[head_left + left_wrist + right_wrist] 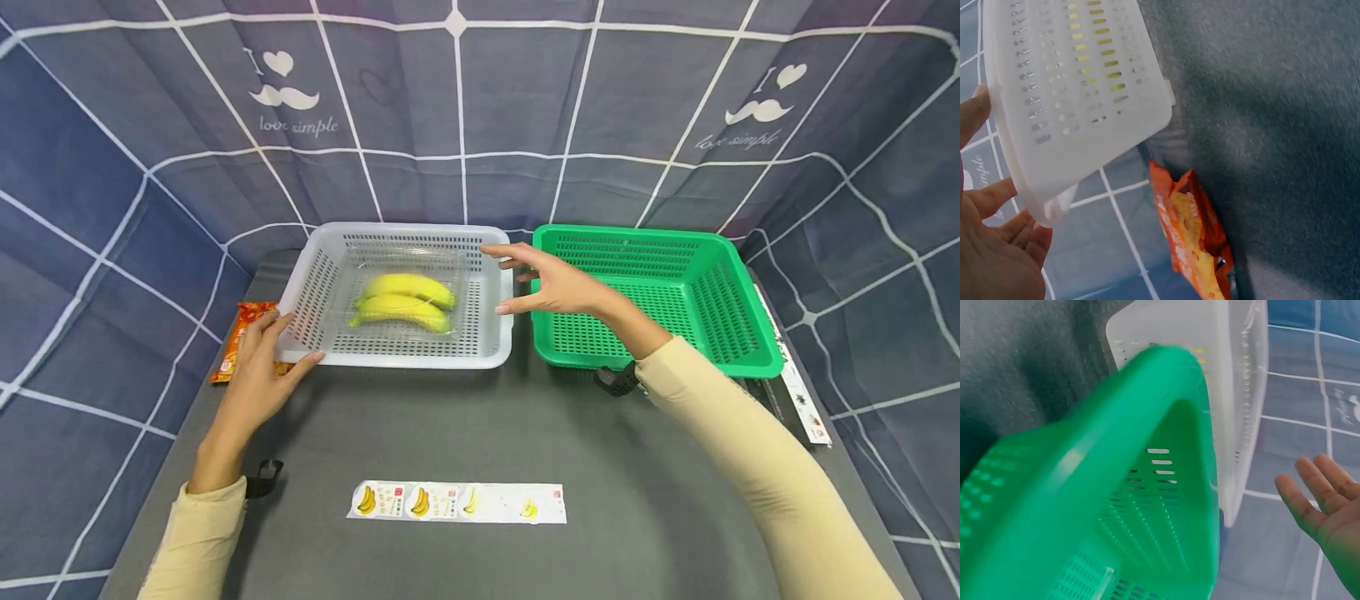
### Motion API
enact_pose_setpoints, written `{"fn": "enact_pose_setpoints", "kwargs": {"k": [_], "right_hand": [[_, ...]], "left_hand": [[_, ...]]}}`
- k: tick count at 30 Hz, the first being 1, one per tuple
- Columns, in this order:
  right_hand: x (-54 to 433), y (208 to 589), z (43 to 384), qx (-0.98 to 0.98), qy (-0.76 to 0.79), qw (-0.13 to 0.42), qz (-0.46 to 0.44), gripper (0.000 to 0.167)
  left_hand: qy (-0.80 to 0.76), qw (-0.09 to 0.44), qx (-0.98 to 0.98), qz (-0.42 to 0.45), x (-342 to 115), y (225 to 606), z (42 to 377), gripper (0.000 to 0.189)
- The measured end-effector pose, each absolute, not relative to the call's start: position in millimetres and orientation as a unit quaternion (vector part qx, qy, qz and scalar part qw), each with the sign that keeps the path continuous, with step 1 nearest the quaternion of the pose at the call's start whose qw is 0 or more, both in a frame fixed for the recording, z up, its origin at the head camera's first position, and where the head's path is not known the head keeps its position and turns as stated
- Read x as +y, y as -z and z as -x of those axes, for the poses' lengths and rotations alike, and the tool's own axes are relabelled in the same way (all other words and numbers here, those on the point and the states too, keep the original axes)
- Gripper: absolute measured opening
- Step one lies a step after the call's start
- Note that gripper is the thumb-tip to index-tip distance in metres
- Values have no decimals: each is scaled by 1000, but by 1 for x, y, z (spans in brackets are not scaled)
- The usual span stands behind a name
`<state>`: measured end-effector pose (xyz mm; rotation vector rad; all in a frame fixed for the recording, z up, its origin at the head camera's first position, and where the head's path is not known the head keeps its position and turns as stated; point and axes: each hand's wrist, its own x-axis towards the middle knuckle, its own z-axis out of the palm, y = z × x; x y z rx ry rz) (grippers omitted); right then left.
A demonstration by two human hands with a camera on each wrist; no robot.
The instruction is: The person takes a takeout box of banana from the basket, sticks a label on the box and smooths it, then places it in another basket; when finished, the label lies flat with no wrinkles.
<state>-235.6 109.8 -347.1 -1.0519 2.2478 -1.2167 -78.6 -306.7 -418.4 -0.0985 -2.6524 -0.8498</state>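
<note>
A white perforated plastic basket (412, 361) stands at the back left. Inside it lies a clear plastic box (347, 279) with yellow bananas (405, 310). My left hand (258, 375) is at the basket's front left corner, fingertips against the rim and thumb spread apart, as the rim (1013, 150) in the left wrist view also shows. Over the gap by the basket's right end, my right hand (558, 285) reaches in with fingers extended and nothing between them. In the right wrist view that hand (1329, 506) appears apart from both baskets.
A green perforated basket (547, 357) stands right of the white one, under my right forearm. An orange-red snack bag (227, 358) lies beside the white basket's left end. A strip of banana stickers (495, 503) lies in front. Another printed strip (804, 400) lies at right.
</note>
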Motion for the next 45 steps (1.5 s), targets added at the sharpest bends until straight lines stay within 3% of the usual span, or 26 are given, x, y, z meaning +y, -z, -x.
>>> {"fn": "enact_pose_setpoints", "kwargs": {"k": [6, 11, 24, 31, 34, 41, 45], "right_hand": [[79, 346, 261, 815, 360, 228, 392, 88], [57, 352, 279, 830, 315, 238, 395, 85], [25, 378, 302, 846, 229, 265, 402, 80], [14, 389, 311, 848, 217, 284, 391, 86], [10, 392, 310, 850, 226, 287, 379, 87], [4, 396, 303, 803, 368, 374, 283, 86], [1, 400, 301, 776, 421, 396, 252, 85]], "left_hand": [[298, 128, -946, 10, -307, 415, 81, 77], [299, 119, -947, 6, -308, 413, 82, 77], [289, 159, -944, 16, -312, 423, 77, 82], [263, 178, -947, 44, -313, 418, 83, 78], [257, 174, -949, 55, -314, 416, 84, 76], [264, 154, -951, 48, -316, 418, 85, 76], [268, 151, -951, 44, -317, 418, 85, 76]]}}
